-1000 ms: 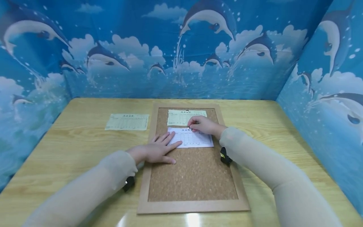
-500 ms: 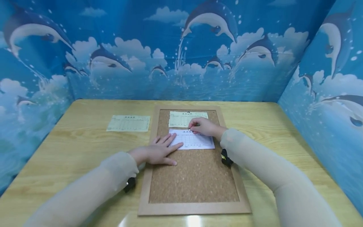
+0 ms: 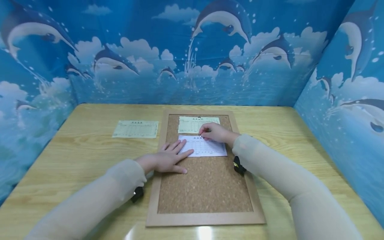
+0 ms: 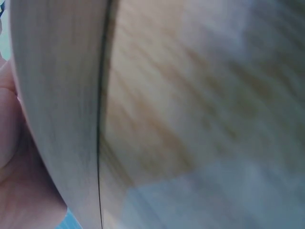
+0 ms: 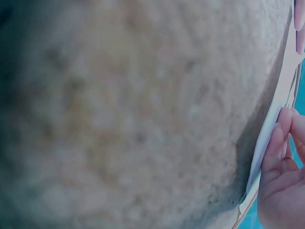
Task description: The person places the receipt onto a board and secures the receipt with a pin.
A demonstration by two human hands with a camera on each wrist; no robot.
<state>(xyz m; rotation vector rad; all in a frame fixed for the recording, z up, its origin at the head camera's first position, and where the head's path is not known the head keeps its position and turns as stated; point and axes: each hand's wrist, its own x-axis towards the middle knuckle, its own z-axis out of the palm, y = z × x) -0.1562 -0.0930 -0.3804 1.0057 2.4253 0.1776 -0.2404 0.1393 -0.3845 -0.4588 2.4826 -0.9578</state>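
A white printed form (image 3: pixel 207 149) lies on the cork board (image 3: pixel 204 186). My right hand (image 3: pixel 215 132) pinches a small silvery pin (image 3: pixel 200 136) at the form's top edge; the fingers hide most of it. Spread flat, my left hand (image 3: pixel 170 160) rests across the board's left frame, its fingertips on the form's left part. Just above is a pale green form (image 3: pixel 188 125), with a shiny pin (image 3: pixel 199 117) at its top. In the right wrist view, the white form (image 5: pixel 263 143) is seen edge-on beside the fingers.
Another pale green form (image 3: pixel 135 129) lies on the wooden table (image 3: pixel 90 150), left of the board. The board's wooden frame (image 3: pixel 207 219) runs round the cork. A blue dolphin-print curtain (image 3: pixel 144 83) encloses the back and sides.
Both hands stay in place, the right one still at the form's top edge and the left still spread on it. Only the head view shifts slightly.
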